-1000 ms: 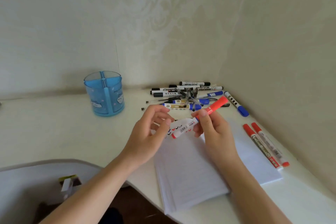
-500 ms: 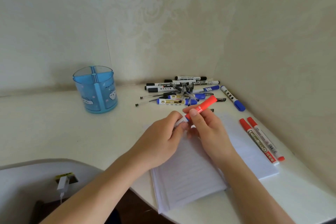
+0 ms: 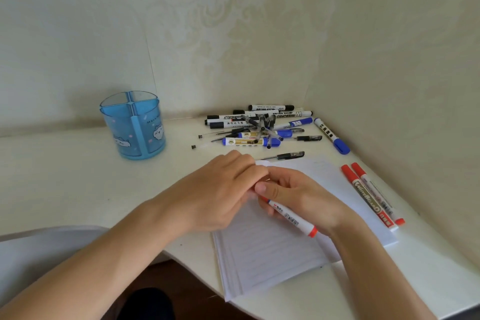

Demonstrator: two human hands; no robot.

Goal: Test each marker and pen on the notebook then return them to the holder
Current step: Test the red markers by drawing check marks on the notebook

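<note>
A white marker with red ends [image 3: 291,218] is gripped in my right hand [image 3: 301,193] above the open lined notebook [image 3: 265,254]. Its small red tail points down and to the right. My left hand [image 3: 215,195] is closed over the marker's other end, so the cap is hidden. The blue see-through holder [image 3: 132,125] stands at the back left, apart from both hands, and nothing shows inside it. Several markers and pens lie in a pile [image 3: 259,125] by the wall corner.
Two red-capped markers [image 3: 371,195] lie side by side on the notebook's right edge. A blue-capped marker [image 3: 330,135] lies by the right wall. A black pen [image 3: 285,156] rests just behind the notebook. The desk's curved front edge runs under my forearms.
The marker has been turned round: its long red cap pointed up and to the right before, now its tail points down and to the right. My left hand has closed over its far end.
</note>
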